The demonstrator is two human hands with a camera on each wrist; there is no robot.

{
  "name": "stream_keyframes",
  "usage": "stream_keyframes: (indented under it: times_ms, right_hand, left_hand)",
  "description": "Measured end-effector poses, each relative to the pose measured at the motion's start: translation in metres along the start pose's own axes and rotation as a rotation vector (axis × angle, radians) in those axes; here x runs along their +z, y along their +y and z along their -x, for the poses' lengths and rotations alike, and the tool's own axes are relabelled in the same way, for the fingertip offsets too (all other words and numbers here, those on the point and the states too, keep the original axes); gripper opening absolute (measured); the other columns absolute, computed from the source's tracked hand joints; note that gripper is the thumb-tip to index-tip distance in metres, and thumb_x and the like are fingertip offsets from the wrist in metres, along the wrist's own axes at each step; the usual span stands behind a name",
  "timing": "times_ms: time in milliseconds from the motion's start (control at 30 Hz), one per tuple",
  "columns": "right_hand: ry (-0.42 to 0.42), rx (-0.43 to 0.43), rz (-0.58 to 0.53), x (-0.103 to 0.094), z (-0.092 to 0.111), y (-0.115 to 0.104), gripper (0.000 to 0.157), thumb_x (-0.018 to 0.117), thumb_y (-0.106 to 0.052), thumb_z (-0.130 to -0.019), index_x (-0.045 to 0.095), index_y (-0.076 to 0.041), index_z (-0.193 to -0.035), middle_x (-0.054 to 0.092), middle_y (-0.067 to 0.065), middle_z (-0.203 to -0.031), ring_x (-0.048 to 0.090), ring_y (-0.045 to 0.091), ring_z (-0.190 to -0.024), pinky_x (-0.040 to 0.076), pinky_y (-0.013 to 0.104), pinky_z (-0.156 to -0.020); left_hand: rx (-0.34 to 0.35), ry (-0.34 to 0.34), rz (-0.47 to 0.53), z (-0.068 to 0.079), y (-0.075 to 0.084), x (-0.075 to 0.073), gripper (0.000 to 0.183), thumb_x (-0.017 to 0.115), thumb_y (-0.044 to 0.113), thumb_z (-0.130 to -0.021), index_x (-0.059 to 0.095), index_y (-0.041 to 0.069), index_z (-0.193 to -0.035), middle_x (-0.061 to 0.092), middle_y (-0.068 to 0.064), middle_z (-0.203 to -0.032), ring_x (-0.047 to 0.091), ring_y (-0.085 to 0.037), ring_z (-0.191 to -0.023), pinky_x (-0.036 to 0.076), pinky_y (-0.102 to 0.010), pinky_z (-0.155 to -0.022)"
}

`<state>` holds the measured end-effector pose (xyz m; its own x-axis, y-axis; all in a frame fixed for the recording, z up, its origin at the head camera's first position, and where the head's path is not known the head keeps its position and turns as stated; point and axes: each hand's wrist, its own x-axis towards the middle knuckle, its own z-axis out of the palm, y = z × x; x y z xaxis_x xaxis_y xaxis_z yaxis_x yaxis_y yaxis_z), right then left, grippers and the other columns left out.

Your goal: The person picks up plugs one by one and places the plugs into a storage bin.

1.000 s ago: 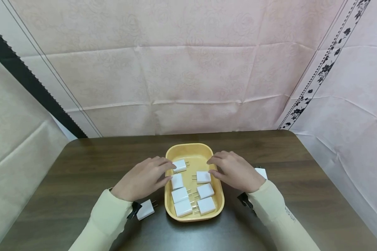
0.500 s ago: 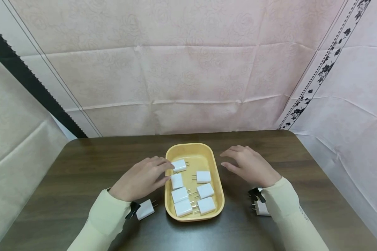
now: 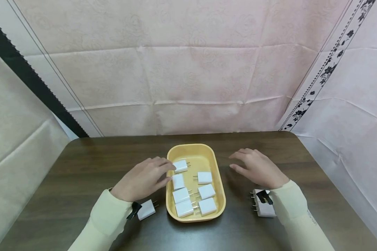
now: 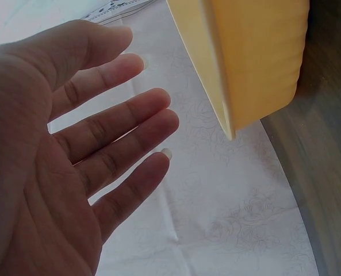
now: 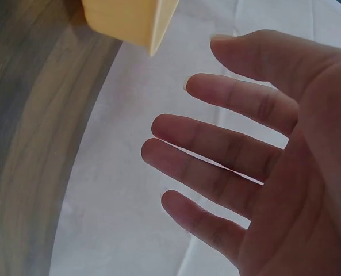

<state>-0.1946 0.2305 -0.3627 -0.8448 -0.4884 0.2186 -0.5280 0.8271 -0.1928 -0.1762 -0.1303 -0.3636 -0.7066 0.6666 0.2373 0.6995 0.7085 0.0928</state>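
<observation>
Spanning the lower part of the head view, the wooden bench (image 3: pixel 81 167) carried everything. Tray (image 3: pixel 196 157) sat mid-bench; a bump from the left hand (image 3: pixel 141 179), close at its left rim, could have skewed it. Tray's long axis ran away from the person, toward the far edge. Left fingers (image 4: pixel 121 123) loose, holding nothing. Right hand (image 3: pixel 260 169) apart from the tray, on its right; fingers there also relaxed, nothing grasped.

Right strap (image 3: pixel 265 197) partly hid what looked like two plugs (image 3: pixel 265 210); a dropped wrist might have knocked them askew. Similar risk at the left strap (image 3: pixel 135 208), just beside a lone plug (image 3: pixel 146 210).

Seven more plugs in the tray, two rows; a careless nudge might have tangled facing prongs. Left row mostly pointed right, second-farthest unclear; right row pointed left. Outside plugs' prongs faced trayward, the lone one's angled slightly away from the person.
</observation>
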Motion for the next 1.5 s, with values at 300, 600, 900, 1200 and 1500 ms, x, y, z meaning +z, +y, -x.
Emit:
stream_keyframes:
  times_ms: [300, 600, 900, 1200, 1500]
  right_hand:
    - [-0.02, 0.027, -0.003, 0.0, 0.006, 0.009, 0.027, 0.069, -0.025, -0.096, 0.073, -0.009, -0.117, 0.073, 0.009, -0.117, 0.07, 0.029, -0.108, 0.055, 0.051, -0.094]
    - [-0.051, 0.054, 0.023, 0.001, 0.013, 0.028, 0.024, 0.069, -0.024, -0.096, 0.074, -0.009, -0.115, 0.074, 0.009, -0.114, 0.07, 0.03, -0.106, 0.055, 0.052, -0.093]
    - [-0.096, 0.125, 0.002, 0.002, 0.016, 0.045, 0.028, 0.068, -0.022, -0.097, 0.072, -0.003, -0.117, 0.073, 0.017, -0.117, 0.07, 0.036, -0.108, 0.055, 0.054, -0.092]
    - [-0.149, 0.18, -0.008, 0.004, 0.017, 0.054, 0.032, 0.067, -0.021, -0.097, 0.07, 0.001, -0.119, 0.073, 0.019, -0.116, 0.071, 0.036, -0.104, 0.056, 0.054, -0.089]
    - [-0.186, 0.197, 0.02, 0.008, 0.017, 0.065, 0.037, 0.069, -0.023, -0.095, 0.068, 0.003, -0.121, 0.073, 0.021, -0.113, 0.071, 0.038, -0.102, 0.055, 0.055, -0.088]
  left_hand:
    - [-0.02, -0.018, 0.002, -0.001, 0.0, 0.0, 0.027, 0.072, 0.027, -0.095, 0.072, 0.015, -0.119, 0.072, -0.003, -0.121, 0.067, -0.018, -0.108, 0.058, -0.036, -0.092]
    - [-0.019, -0.02, 0.007, 0.0, -0.001, -0.001, 0.027, 0.071, 0.027, -0.095, 0.072, 0.014, -0.119, 0.072, -0.002, -0.12, 0.067, -0.017, -0.107, 0.058, -0.036, -0.092]
    - [-0.031, -0.036, 0.009, 0.0, 0.0, -0.001, 0.026, 0.071, 0.027, -0.096, 0.072, 0.015, -0.119, 0.072, -0.002, -0.121, 0.067, -0.017, -0.108, 0.058, -0.037, -0.092]
    - [-0.037, -0.042, 0.009, -0.001, 0.0, 0.0, 0.026, 0.071, 0.028, -0.096, 0.073, 0.015, -0.119, 0.073, -0.002, -0.12, 0.068, -0.017, -0.107, 0.058, -0.037, -0.092]
    - [-0.044, -0.048, 0.012, -0.001, 0.0, 0.0, 0.026, 0.071, 0.027, -0.095, 0.073, 0.015, -0.118, 0.073, -0.002, -0.12, 0.068, -0.017, -0.107, 0.058, -0.036, -0.092]
